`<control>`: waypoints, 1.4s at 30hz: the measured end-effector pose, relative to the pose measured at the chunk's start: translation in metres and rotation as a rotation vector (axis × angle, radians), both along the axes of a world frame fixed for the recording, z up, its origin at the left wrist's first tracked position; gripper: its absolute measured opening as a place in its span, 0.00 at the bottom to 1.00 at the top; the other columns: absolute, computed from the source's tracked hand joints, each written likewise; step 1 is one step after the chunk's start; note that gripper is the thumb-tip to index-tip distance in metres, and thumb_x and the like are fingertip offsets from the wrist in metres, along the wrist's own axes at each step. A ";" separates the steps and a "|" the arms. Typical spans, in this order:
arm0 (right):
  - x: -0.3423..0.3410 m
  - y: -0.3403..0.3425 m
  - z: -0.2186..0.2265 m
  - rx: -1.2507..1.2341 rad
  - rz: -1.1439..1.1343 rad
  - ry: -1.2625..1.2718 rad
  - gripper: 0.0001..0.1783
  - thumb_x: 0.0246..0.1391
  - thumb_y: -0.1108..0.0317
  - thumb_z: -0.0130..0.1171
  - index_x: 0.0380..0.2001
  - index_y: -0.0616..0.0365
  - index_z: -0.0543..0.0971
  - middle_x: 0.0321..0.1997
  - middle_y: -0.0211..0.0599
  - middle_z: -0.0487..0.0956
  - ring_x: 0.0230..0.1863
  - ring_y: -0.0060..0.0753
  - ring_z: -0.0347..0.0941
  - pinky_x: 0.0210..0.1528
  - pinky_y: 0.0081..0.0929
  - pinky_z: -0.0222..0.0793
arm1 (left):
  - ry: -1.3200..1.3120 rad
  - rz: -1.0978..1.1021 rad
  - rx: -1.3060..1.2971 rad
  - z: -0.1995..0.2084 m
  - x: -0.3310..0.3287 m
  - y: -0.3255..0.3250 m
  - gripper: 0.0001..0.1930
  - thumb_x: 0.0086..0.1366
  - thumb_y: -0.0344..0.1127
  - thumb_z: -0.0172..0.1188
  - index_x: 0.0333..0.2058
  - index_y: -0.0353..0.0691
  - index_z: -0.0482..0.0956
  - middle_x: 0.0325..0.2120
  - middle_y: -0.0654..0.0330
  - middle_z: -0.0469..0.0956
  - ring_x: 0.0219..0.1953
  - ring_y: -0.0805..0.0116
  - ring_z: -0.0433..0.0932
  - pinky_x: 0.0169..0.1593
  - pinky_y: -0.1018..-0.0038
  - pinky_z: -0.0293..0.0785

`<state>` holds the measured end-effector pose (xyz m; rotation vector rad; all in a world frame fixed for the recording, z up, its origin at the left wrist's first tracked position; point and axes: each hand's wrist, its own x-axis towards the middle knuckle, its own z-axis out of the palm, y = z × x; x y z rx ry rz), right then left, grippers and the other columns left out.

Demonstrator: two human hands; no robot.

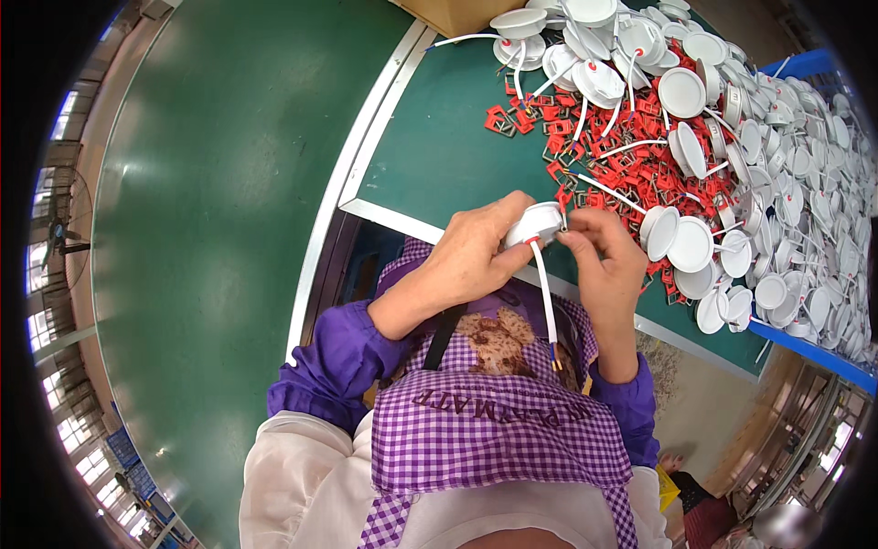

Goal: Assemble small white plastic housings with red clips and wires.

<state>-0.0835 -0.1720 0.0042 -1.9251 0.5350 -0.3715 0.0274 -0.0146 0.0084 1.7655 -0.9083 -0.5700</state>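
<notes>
My left hand (pixel 474 249) is closed around a small round white downlight (pixel 533 222), held tilted over the table's front edge. The lamp's white cable (pixel 542 284) hangs down from it and ends in bare coloured wires. At the lamp's right rim, my right hand (pixel 607 261) pinches a small red clip (pixel 563 198) with a metal spring between thumb and forefinger. The clip touches the rim or lies right beside it; the fingertips partly hide the contact. Beyond my hands, many loose red spring clips (pixel 631 165) lie heaped on the green table (pixel 439 137).
White downlights (pixel 682 92) with cables lie at the far side and among the clips. More fill a blue crate (pixel 809 352) at the right. A cardboard box (pixel 466 14) stands at the top. Left of a metal edge strip (pixel 366 137) runs a green surface (pixel 210 229).
</notes>
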 end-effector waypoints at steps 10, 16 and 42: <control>-0.012 -0.009 -0.004 0.410 0.187 -0.027 0.27 0.48 0.81 0.63 0.54 0.66 0.73 0.48 0.41 0.79 0.48 0.29 0.76 0.50 0.27 0.72 | 0.215 -0.110 -0.048 -0.013 -0.010 0.011 0.14 0.63 0.27 0.59 0.46 0.35 0.71 0.34 0.60 0.77 0.36 0.73 0.76 0.39 0.74 0.74; -0.020 0.008 -0.022 0.480 0.106 -0.001 0.24 0.49 0.80 0.64 0.52 0.69 0.74 0.44 0.38 0.80 0.43 0.28 0.77 0.50 0.26 0.73 | 0.354 -0.168 0.017 -0.020 -0.015 0.021 0.13 0.63 0.28 0.60 0.46 0.36 0.71 0.34 0.64 0.76 0.36 0.79 0.74 0.38 0.79 0.72; 0.053 -0.017 -0.038 -0.778 -0.087 0.054 0.11 0.45 0.69 0.56 0.34 0.59 0.75 0.39 0.38 0.73 0.45 0.41 0.70 0.40 0.38 0.70 | 0.675 0.153 -0.215 -0.023 -0.005 0.016 0.24 0.65 0.32 0.61 0.57 0.39 0.63 0.47 0.56 0.75 0.46 0.57 0.80 0.38 0.69 0.81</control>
